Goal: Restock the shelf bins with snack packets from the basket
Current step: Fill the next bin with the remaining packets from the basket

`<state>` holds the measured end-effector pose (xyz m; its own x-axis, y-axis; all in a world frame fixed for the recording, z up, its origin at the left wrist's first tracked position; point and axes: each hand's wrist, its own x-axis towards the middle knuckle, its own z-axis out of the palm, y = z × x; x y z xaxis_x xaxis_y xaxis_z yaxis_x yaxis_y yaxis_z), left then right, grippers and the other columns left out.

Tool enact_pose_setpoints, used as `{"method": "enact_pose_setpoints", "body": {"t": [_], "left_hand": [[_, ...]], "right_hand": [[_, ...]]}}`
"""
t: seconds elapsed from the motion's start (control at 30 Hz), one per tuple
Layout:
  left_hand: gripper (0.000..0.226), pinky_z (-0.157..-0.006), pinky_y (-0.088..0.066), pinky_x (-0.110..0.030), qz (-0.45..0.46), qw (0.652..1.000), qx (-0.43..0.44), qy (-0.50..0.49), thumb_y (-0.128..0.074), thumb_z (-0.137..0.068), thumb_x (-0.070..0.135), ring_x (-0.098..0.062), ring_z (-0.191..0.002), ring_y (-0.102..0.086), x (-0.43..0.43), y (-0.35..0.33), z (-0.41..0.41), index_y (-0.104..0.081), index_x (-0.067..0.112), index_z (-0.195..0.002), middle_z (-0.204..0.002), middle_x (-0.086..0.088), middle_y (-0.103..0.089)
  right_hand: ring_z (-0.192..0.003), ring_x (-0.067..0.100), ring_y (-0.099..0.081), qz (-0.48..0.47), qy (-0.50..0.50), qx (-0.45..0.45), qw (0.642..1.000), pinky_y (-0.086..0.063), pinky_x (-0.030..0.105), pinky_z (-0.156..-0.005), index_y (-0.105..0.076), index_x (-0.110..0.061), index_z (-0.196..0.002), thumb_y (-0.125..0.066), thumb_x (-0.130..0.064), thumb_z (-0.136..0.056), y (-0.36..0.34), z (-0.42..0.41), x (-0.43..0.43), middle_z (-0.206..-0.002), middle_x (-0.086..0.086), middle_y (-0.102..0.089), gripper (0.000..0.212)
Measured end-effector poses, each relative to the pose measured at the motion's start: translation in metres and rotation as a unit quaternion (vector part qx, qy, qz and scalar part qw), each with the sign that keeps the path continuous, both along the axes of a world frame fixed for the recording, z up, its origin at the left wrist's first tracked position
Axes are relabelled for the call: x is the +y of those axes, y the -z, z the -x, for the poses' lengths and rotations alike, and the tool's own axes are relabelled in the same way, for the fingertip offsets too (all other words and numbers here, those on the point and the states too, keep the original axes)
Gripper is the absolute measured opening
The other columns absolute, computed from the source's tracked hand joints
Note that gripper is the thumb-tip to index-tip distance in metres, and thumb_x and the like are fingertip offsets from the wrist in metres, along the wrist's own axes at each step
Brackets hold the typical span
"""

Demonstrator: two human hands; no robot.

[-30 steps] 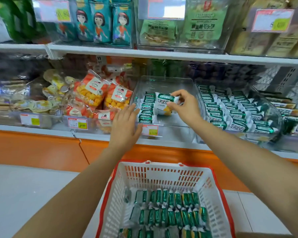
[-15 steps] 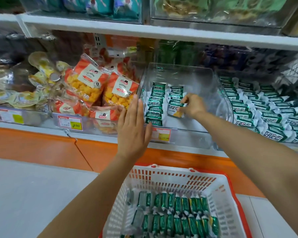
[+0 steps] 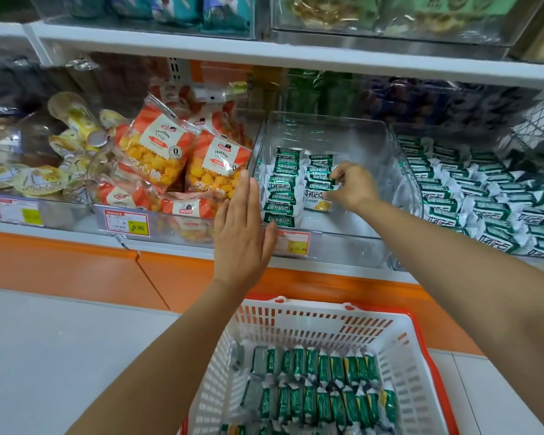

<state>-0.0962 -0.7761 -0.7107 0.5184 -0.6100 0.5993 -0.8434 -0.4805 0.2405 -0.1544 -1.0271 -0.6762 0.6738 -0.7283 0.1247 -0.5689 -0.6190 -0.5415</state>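
Snack packet (image 3: 317, 200) now lies at the front of the second row in the clear bin (image 3: 374, 158); a second ago you held it above the bin. Your right hand (image 3: 354, 186) still pinches its right edge, fingers curled. Your left hand (image 3: 242, 227) stays flat, fingers straight, at the bin's front-left corner. Below, the basket (image 3: 296, 312) holds more green packets (image 3: 321, 387).

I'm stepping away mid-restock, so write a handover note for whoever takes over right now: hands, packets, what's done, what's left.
Left hand: open, flat, by the bin's front left corner.
Right hand: inside the bin, pinching the front packet of the second row.
Done: one row along the left wall, a shorter second row beside it.
Left: the bin's right half is bare; many packets lie in the basket.
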Motion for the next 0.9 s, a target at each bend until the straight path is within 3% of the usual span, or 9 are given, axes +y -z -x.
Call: {"method": "enact_pose_setpoints", "body": {"t": [0.2, 0.27, 0.43, 0.57, 0.73, 0.9], "left_hand": [[0.065, -0.121, -0.013, -0.041, -0.049, 0.999, 0.009, -0.012, -0.031, -0.101, 0.036, -0.023, -0.151, -0.010, 0.009, -0.012, 0.010, -0.016, 0.004, -0.155, -0.164, -0.013, -0.011], [0.065, -0.121, -0.016, -0.044, -0.065, 0.998, 0.009, -0.015, -0.037, -0.099, 0.032, -0.026, -0.150, -0.015, 0.016, -0.015, 0.017, -0.021, 0.003, -0.154, -0.162, -0.014, -0.017], [0.061, -0.118, -0.020, -0.046, -0.084, 0.996, 0.001, -0.021, -0.050, -0.093, 0.021, -0.030, -0.145, -0.027, 0.046, -0.008, 0.037, -0.034, 0.002, -0.148, -0.156, -0.016, -0.032], [0.061, -0.115, -0.029, -0.050, -0.100, 0.994, 0.029, -0.031, -0.047, -0.088, 0.021, -0.032, -0.142, -0.033, 0.075, 0.011, 0.053, -0.039, 0.002, -0.145, -0.152, -0.017, -0.038], [0.051, -0.101, -0.039, -0.051, -0.163, 0.981, 0.099, -0.033, -0.057, -0.089, 0.019, -0.037, -0.127, -0.048, 0.114, 0.053, 0.067, -0.049, 0.004, -0.137, -0.144, -0.017, -0.046], [0.059, -0.115, -0.028, -0.047, -0.263, 0.952, 0.155, -0.039, -0.060, -0.091, 0.024, -0.031, -0.137, -0.039, 0.148, 0.099, 0.077, -0.042, 0.005, -0.144, -0.150, -0.014, -0.042]], "right_hand": [[-0.097, 0.021, -0.058, 0.022, -0.055, -0.057, 0.997, -0.047, 0.032, -0.090, -0.064, -0.019, -0.099, -0.079, -0.017, -0.080, -0.024, 0.020, 0.025, -0.113, 0.010, -0.060, 0.024], [-0.089, 0.019, -0.060, 0.007, -0.090, -0.112, 0.990, -0.050, 0.033, -0.087, -0.065, -0.016, -0.095, -0.075, -0.013, -0.082, -0.033, 0.028, 0.046, -0.106, 0.009, -0.065, 0.017], [-0.079, 0.014, -0.060, -0.060, -0.195, -0.177, 0.963, -0.047, 0.020, -0.072, -0.066, -0.017, -0.090, -0.068, -0.012, -0.088, -0.046, 0.049, 0.114, -0.088, -0.002, -0.066, 0.005], [-0.079, 0.025, -0.066, -0.101, -0.246, -0.177, 0.948, -0.055, 0.036, -0.074, -0.067, -0.012, -0.090, -0.065, -0.014, -0.091, -0.032, 0.064, 0.158, -0.083, 0.003, -0.068, 0.002], [-0.071, 0.024, -0.062, -0.132, -0.261, -0.127, 0.948, -0.050, 0.032, -0.067, -0.067, -0.011, -0.088, -0.063, -0.016, -0.093, 0.022, 0.086, 0.199, -0.078, 0.010, -0.067, 0.008], [-0.079, 0.008, -0.059, -0.173, -0.236, 0.015, 0.956, -0.046, 0.022, -0.069, -0.068, -0.011, -0.096, -0.062, -0.020, -0.095, 0.099, 0.106, 0.216, -0.091, -0.005, -0.065, 0.011]]}}
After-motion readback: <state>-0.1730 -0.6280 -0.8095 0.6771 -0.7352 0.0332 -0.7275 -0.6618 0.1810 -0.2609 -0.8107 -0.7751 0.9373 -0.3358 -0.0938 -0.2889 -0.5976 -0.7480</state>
